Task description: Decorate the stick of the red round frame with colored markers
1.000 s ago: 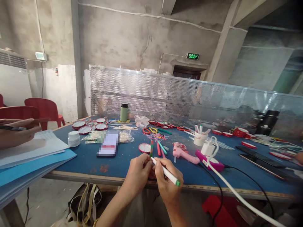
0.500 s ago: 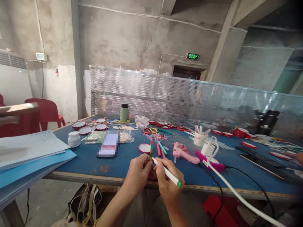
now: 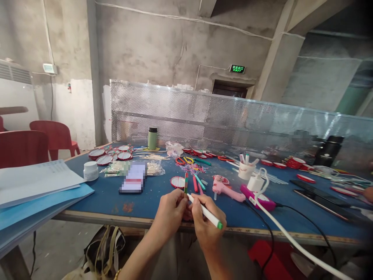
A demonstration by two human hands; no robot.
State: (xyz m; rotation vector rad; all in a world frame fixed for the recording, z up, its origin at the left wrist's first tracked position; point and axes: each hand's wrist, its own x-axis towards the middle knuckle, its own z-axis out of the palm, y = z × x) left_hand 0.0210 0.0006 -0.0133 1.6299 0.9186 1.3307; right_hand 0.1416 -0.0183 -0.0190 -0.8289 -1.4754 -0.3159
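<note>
Near the table's front edge, my left hand [image 3: 171,209] is closed on a thin flat stick [image 3: 186,182] with red and green bands, held upright. My right hand [image 3: 208,218] grips a white marker [image 3: 207,212] with a green end, its tip against or very close to the stick's lower part. Fingers partly hide where the two meet. Just behind my hands lie a round red-rimmed disc [image 3: 177,182], a red marker [image 3: 195,184] and a teal marker [image 3: 200,182].
A pink glue gun [image 3: 229,192] lies to the right, beside a purple power strip [image 3: 259,199] with cables. Further back stand a cup of pens [image 3: 246,170] and a green bottle [image 3: 152,139]. Leftward are a phone [image 3: 133,178], a white jar [image 3: 91,171] and papers [image 3: 37,179].
At the far left, another person's hand and the object it held have gone mostly out of view. My hands, the stick and the marker stay almost in place.
</note>
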